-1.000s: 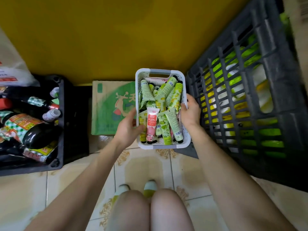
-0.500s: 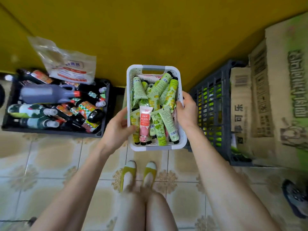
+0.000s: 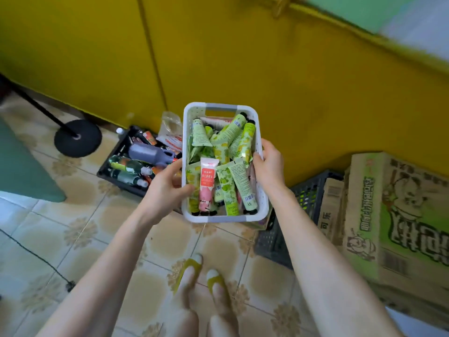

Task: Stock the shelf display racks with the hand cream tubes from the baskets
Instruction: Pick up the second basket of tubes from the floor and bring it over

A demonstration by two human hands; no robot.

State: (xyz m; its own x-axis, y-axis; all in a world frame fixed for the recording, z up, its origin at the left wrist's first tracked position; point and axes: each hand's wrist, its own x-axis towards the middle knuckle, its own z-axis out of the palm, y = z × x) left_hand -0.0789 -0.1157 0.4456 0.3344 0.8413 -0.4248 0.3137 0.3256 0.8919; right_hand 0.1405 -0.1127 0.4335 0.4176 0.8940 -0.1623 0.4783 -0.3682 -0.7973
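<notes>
The left hand [image 3: 167,188] and right hand [image 3: 268,164] gripped the long sides of the white perforated plastic basket [image 3: 226,218], full of green and pink hand cream tubes [image 3: 228,188], above the floor [image 3: 97,227]: seemingly fetching stock, with a level carry to the unseen racks next.

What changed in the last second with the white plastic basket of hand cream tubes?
The white plastic basket has risen with the person, away from the black crate of bottles and the dark grey slatted crate. Nothing taken or released: the left hand and right hand still grip its long sides, and the green and pink hand cream tubes lie as before.
</notes>
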